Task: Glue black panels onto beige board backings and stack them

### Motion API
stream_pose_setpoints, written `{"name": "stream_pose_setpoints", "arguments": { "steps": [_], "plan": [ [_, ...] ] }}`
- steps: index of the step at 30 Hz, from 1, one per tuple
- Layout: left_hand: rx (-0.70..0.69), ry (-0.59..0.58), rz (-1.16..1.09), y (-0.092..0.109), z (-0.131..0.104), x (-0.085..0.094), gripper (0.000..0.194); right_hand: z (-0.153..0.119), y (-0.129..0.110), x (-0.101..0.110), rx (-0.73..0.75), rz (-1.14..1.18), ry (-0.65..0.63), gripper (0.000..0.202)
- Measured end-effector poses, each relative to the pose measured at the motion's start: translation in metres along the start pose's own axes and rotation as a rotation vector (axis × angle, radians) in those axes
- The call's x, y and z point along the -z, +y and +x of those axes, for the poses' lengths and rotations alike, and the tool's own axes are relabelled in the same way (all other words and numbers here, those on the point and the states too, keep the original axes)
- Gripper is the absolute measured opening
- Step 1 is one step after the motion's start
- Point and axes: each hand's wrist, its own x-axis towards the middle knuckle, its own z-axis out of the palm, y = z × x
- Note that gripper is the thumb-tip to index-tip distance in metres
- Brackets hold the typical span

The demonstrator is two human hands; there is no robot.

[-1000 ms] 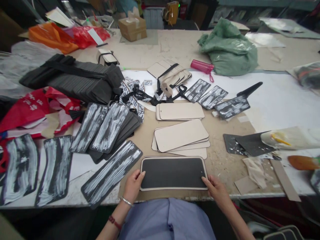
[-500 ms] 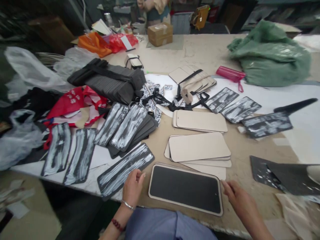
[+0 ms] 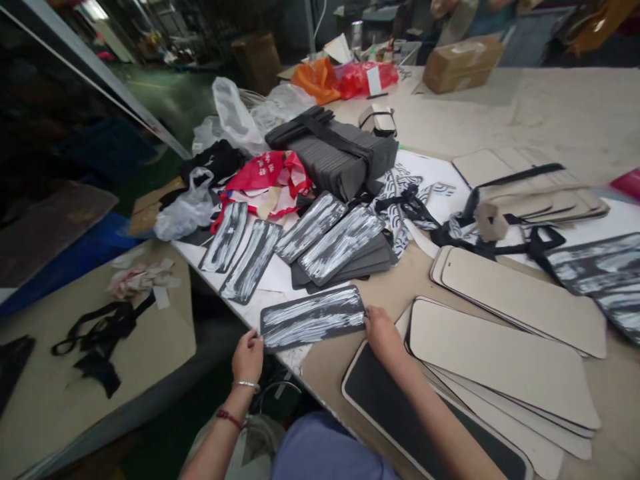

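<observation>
A black rectangular panel streaked with white paste [image 3: 314, 316] lies between my two hands at the table's edge. My left hand [image 3: 249, 357], wearing a bangle and a beaded bracelet, pinches its left end. At the opposite end, my right hand [image 3: 381, 331] grips the edge with bent fingers. I cannot tell whether the panel is lifted off the table. Under my right forearm lies a dark panel with a beige border [image 3: 395, 407], partly covered by the arm. Several more streaked panels [image 3: 253, 260] are laid out beyond my hands.
Fanned beige panels [image 3: 500, 360] and a second beige stack [image 3: 520, 293] lie to the right. Behind stand a strapped bundle of dark panels [image 3: 335, 157], red printed fabric [image 3: 263, 172] and plastic bags [image 3: 187, 207]. A lower board [image 3: 165, 333] holds black straps. Another person stands behind the cardboard box [image 3: 463, 65].
My view has swung left. My right hand has left the dark bordered panel's right side and crossed to the streaked panel; both hands now grip its ends, and it has turned more level.
</observation>
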Motion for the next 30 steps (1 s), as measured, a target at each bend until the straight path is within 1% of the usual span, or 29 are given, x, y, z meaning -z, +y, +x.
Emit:
{"name": "stream_pose_setpoints", "arguments": {
  "steps": [3,5,6,7,9,11,13,15,16,17,19,21,23,24,25,26,28,30],
  "plan": [
    [0.179,-0.053,-0.266,0.004,-0.001,0.007,0.021,-0.001,0.003,-0.005,0.028,-0.031,0.012,0.026],
    [0.224,-0.059,-0.438,0.013,-0.007,0.016,0.028,-0.005,-0.001,0.002,0.054,-0.062,0.029,0.025],
    [0.209,-0.056,-0.498,0.020,-0.012,0.022,0.033,-0.007,-0.008,0.008,0.070,-0.072,0.046,0.024],
    [0.169,-0.046,-0.541,0.028,-0.019,0.028,0.036,-0.010,-0.018,0.016,0.092,-0.064,0.068,0.022],
    [0.035,-0.021,-0.586,0.049,-0.036,0.040,0.038,-0.018,-0.049,0.034,0.172,0.026,0.102,0.019],
    [-0.092,0.002,-0.595,0.071,-0.057,0.047,0.035,-0.028,-0.087,0.053,0.301,0.198,0.067,0.019],
    [-0.174,-0.017,-0.576,0.088,-0.079,0.048,0.031,-0.038,-0.121,0.067,0.378,0.260,0.037,0.020],
    [-0.264,-0.048,-0.540,0.099,-0.100,0.044,0.027,-0.047,-0.143,0.077,0.354,0.238,0.030,0.019],
    [-0.320,-0.056,-0.521,0.102,-0.109,0.041,0.024,-0.051,-0.148,0.081,0.320,0.210,0.032,0.019],
    [-0.383,-0.061,-0.504,0.105,-0.117,0.038,0.021,-0.055,-0.149,0.084,0.284,0.183,0.034,0.019],
    [-0.510,-0.092,-0.493,0.107,-0.129,0.033,0.016,-0.063,-0.144,0.091,0.227,0.127,0.043,0.017],
    [-0.622,-0.175,-0.521,0.109,-0.136,0.029,0.013,-0.071,-0.131,0.102,0.185,0.066,0.066,0.016],
    [-0.675,-0.275,-0.574,0.111,-0.136,0.022,0.016,-0.083,-0.117,0.119,0.162,0.011,0.126,0.016],
    [-0.657,-0.307,-0.599,0.113,-0.133,0.017,0.018,-0.090,-0.109,0.130,0.167,-0.004,0.164,0.016],
    [-0.607,-0.332,-0.621,0.115,-0.128,0.010,0.021,-0.099,-0.103,0.143,0.183,-0.006,0.198,0.016],
    [-0.529,-0.357,-0.642,0.119,-0.122,0.001,0.024,-0.108,-0.097,0.156,0.210,0.005,0.221,0.017],
    [-0.327,-0.431,-0.695,0.128,-0.109,-0.023,0.030,-0.128,-0.085,0.183,0.255,0.043,0.219,0.018],
    [-0.131,-0.576,-0.787,0.140,-0.099,-0.050,0.034,-0.146,-0.074,0.206,0.283,0.066,0.207,0.017]
  ]
}}
